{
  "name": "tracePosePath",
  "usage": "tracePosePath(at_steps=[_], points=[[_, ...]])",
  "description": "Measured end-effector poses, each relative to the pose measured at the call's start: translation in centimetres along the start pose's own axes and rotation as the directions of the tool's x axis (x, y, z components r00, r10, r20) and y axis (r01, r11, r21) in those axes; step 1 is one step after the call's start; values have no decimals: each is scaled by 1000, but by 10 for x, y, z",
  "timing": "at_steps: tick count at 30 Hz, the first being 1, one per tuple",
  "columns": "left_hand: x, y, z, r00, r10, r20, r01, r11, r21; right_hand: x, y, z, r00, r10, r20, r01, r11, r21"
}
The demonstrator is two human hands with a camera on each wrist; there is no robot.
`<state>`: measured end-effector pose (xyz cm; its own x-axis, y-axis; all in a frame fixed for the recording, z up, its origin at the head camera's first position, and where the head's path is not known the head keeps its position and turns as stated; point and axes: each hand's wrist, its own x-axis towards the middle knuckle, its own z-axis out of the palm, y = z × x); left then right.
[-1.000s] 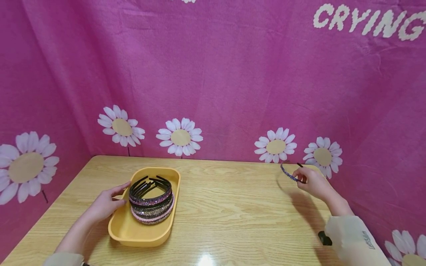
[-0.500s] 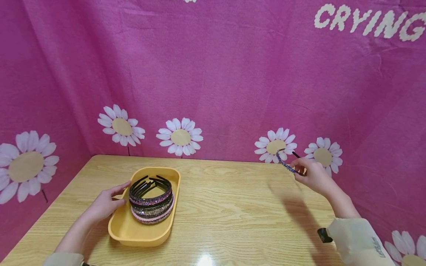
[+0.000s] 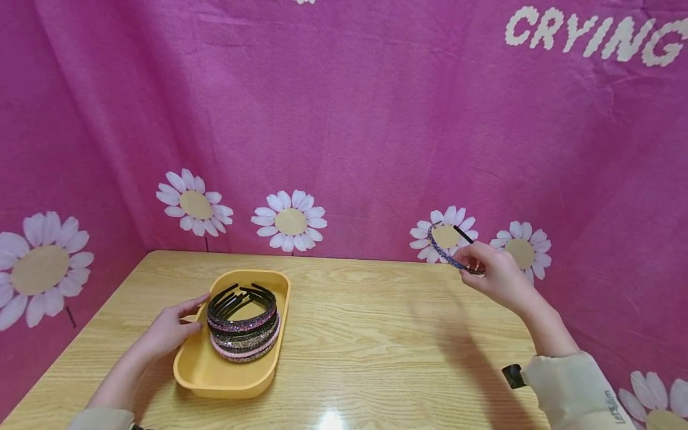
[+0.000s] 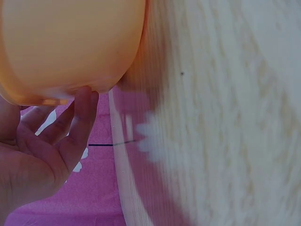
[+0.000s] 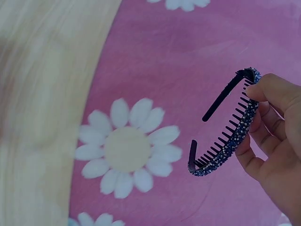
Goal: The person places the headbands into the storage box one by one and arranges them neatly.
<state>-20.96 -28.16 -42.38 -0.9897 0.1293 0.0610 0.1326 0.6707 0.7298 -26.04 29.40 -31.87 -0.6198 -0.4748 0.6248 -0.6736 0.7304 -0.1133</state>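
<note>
My right hand (image 3: 497, 275) pinches a blue, sparkly headband (image 5: 235, 139) between thumb and fingers, raised above the table at the back right. Black comb teeth line its inner side, and both bare ends point away from the hand. At the left, a yellow tray (image 3: 228, 382) stands on the table. Inside it lies a stack of glittery headbands (image 3: 244, 343), purple, gold, pink and black. My left hand (image 3: 166, 328) holds the tray's left rim; in the left wrist view, its fingertips (image 4: 83, 94) touch the outer wall.
The wooden table (image 3: 365, 334) reaches back to a magenta cloth (image 3: 355, 131) with white daisies, which also hangs along both sides. A black wrist strap piece (image 3: 514, 376) sticks out by the right sleeve (image 3: 570, 382).
My right hand has lifted the blue headband up and to the left, away from the table's far right corner. My left hand and the tray have kept their place.
</note>
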Motion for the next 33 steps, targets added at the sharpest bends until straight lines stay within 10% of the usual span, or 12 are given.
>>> tracePosePath(at_steps=[15, 33], points=[[-1, -1, 1, 1000, -2, -3, 2, 1000, 13, 32, -54, -10, 995, -98, -20, 100, 988, 119], [-1, 1, 0, 1000, -1, -4, 1, 1000, 7, 80, -116, 8, 916, -372, -149, 400, 870, 287]])
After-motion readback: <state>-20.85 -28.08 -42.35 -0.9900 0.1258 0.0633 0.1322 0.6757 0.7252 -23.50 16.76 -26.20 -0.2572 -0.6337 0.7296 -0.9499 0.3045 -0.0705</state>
